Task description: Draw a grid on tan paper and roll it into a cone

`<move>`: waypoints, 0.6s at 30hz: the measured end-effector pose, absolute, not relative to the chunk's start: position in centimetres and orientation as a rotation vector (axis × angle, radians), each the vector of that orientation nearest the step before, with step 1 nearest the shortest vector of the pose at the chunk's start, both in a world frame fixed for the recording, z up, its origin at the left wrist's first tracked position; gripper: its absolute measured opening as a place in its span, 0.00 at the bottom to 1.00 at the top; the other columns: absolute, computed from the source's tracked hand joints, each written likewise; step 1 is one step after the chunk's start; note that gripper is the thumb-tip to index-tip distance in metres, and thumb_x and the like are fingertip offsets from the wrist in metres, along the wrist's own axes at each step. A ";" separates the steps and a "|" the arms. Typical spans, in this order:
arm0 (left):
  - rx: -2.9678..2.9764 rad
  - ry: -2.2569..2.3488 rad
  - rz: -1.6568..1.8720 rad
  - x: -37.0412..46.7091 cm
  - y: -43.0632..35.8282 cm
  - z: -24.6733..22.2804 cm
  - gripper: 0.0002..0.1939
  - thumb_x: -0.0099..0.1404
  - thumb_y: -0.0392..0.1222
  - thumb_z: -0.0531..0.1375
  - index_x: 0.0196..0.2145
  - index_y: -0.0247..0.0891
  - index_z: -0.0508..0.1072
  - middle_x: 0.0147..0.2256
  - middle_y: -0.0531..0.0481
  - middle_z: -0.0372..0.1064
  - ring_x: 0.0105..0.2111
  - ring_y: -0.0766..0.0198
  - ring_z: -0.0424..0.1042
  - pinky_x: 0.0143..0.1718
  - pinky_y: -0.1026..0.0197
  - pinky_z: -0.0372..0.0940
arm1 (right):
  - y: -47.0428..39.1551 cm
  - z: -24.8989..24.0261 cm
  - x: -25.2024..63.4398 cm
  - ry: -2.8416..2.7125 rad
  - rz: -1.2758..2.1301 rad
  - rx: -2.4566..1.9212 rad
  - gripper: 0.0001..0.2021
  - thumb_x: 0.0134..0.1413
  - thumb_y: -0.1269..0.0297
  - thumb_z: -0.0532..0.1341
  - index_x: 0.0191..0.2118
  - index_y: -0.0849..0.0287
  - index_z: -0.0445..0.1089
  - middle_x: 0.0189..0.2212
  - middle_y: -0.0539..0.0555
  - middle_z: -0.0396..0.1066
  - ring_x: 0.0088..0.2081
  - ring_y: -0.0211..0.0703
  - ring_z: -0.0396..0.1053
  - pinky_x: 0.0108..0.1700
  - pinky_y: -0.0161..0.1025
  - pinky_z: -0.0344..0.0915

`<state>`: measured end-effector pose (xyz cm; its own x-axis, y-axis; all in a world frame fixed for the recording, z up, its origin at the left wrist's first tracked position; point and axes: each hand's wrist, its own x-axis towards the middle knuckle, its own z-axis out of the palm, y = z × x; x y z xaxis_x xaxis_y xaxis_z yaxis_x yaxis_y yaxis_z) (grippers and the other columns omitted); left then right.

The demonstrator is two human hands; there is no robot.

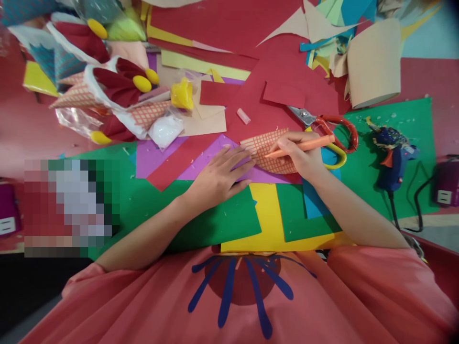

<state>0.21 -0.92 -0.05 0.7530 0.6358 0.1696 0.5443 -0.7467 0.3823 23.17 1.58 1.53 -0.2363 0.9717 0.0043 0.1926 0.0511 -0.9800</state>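
Observation:
In the head view my right hand point(300, 152) grips an orange marker point(311, 144), its tip down on a cream piece point(275, 165) patterned with an orange grid. My left hand point(224, 173) lies flat with fingers stretched, its fingertips on the left end of that piece. Beneath are purple sheets point(172, 157) and a red strip point(172, 168). Just above the patterned piece rests a small pink cap-like bit point(244, 116). Scissors with red handles point(353, 136) lie beyond my right hand, and a yellow handle loop point(339, 160) shows beside it.
A blue glue gun point(394, 165) with its cord lies on green sheet point(423, 129) at right. A beige paper roll point(375, 64) and paper scraps point(330, 19) are behind. Several cone-shaped craft pieces point(107, 86) crowd the left back, near a bag of white material point(167, 130).

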 end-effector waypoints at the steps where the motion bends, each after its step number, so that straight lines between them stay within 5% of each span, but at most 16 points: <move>1: 2.639 0.915 0.403 0.2 -0.9 0.0 0.20 0.72 0.45 0.51 0.56 0.34 0.68 0.58 0.38 0.66 0.61 0.50 0.63 0.63 0.40 0.57 | 1.5 1.4 23.2 -1.517 1.250 -1.205 0.15 0.57 0.61 0.57 0.22 0.60 0.69 0.16 0.47 0.65 0.19 0.31 0.60 0.23 0.32 0.56; 8: 2.684 0.816 0.401 0.1 -1.0 0.0 0.18 0.72 0.45 0.52 0.53 0.34 0.72 0.55 0.38 0.69 0.59 0.50 0.66 0.62 0.39 0.58 | 1.4 1.0 23.5 -1.516 1.255 -1.212 0.13 0.58 0.56 0.59 0.28 0.59 0.71 0.21 0.47 0.67 0.22 0.31 0.63 0.25 0.32 0.60; 18: 2.668 0.752 0.372 0.1 -1.0 -0.1 0.20 0.72 0.47 0.51 0.54 0.35 0.71 0.57 0.38 0.67 0.59 0.50 0.65 0.61 0.41 0.59 | 1.8 1.1 23.1 -1.691 1.215 -1.219 0.10 0.58 0.61 0.60 0.31 0.62 0.73 0.24 0.49 0.72 0.27 0.33 0.67 0.31 0.32 0.62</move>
<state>0.09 -0.95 -0.10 0.8254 0.5429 0.1552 0.4529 -0.8007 0.3921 23.10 1.78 1.08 -0.3006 0.9535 0.0229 0.2829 0.1121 -0.9526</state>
